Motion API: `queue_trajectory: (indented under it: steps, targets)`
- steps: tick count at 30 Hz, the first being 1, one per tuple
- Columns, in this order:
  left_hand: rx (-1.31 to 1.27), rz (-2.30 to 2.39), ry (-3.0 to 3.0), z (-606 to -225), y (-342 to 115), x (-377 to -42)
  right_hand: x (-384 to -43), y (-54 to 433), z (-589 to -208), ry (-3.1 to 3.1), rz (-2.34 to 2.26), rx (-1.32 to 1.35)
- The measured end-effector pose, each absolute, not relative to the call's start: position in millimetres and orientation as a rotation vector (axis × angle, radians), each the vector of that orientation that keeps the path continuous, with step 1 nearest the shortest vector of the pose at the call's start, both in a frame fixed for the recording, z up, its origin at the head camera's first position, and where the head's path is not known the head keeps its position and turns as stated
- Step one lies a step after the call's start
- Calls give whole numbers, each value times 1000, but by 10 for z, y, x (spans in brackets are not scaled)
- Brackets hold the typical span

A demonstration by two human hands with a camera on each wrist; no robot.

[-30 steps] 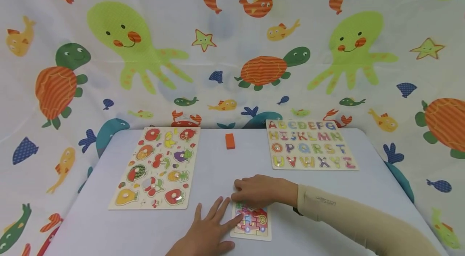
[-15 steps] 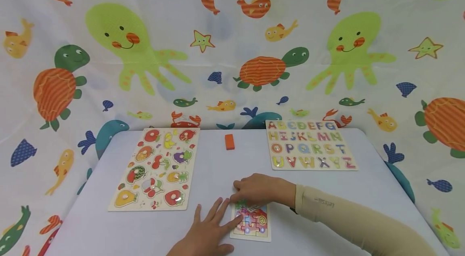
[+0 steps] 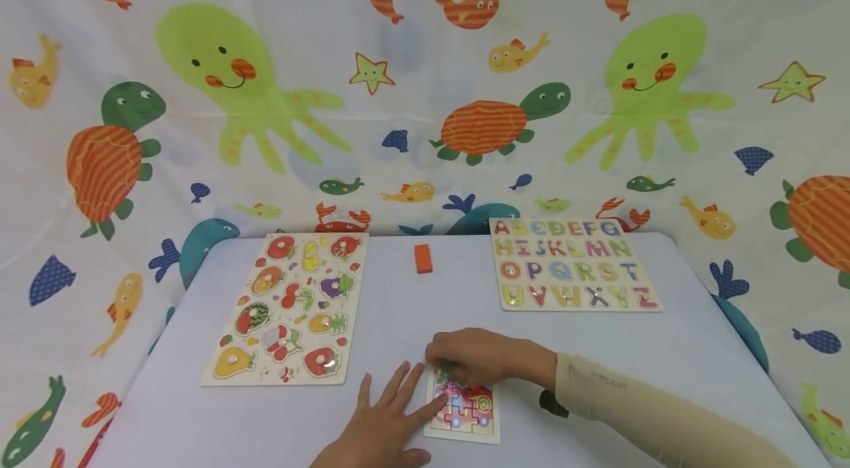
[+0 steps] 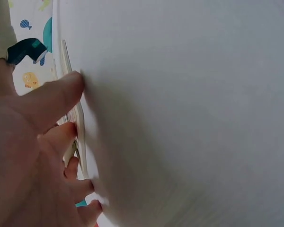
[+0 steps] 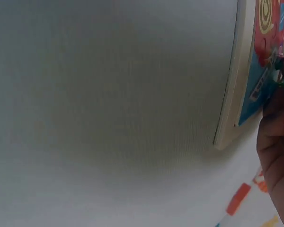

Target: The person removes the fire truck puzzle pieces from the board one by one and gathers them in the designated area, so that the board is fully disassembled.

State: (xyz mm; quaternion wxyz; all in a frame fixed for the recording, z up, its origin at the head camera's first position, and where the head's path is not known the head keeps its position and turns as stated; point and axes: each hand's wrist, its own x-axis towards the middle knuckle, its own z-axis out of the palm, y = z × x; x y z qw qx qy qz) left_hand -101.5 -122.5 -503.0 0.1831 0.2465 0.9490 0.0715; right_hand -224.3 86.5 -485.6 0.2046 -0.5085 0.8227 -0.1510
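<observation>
Lower centre of the frame, the wide-spread left hand (image 3: 385, 425) touches a small, pale-rimmed, multicoloured rectangular jigsaw board (image 3: 462, 437); the right hand (image 3: 473, 356) curls over its top, whether holding anything I cannot tell

Behind the jigsaw (image 3: 473, 413) on the table (image 3: 392, 324), a block (image 3: 423, 259) lies between fruit board (image 3: 287, 311) (on the left) and alphabet board (image 3: 572, 266).

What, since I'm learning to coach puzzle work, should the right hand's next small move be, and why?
Probably a gentle press on the far end of the small jigsaw puzzle: the right hand is curled over it, and the left hand lies spread with a finger across the puzzle's left edge, which could steady it. The fingers hide how pieces there sit.
</observation>
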Motion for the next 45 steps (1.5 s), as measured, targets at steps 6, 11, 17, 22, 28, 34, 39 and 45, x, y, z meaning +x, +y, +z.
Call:
queue_trajectory:
  steps: [6, 11, 17, 22, 28, 34, 39, 45]
  targets:
    - [697, 232, 2679, -5037, -1235, -1016, -2156, 840, -4979, 2326, -825, -1081]
    - [706, 234, 2690, -5048, -1230, -1022, -2125, 883, -5008, 2285, -1091, -843]
    - [679, 236, 2669, -5059, -1224, -1023, -2325, 1280, -4880, 2252, -1166, -895]
    - [701, 238, 2688, -5070, -1249, -1004, -2477, 1703, -4760, 2360, -939, -917]
    - [716, 273, 2706, -5070, -1260, -993, -2516, 1837, -4820, 2386, -833, -956]
    - [719, 287, 2699, -5071, -1248, -996, -2428, 1772, -4896, 2554, -721, -910]
    - [712, 287, 2703, -5079, -1258, -989, -2353, 1699, -4894, 2661, -575, -833]
    - [724, 284, 2700, -5083, -1267, -994, -2263, 1629, -4823, 2707, -500, -925]
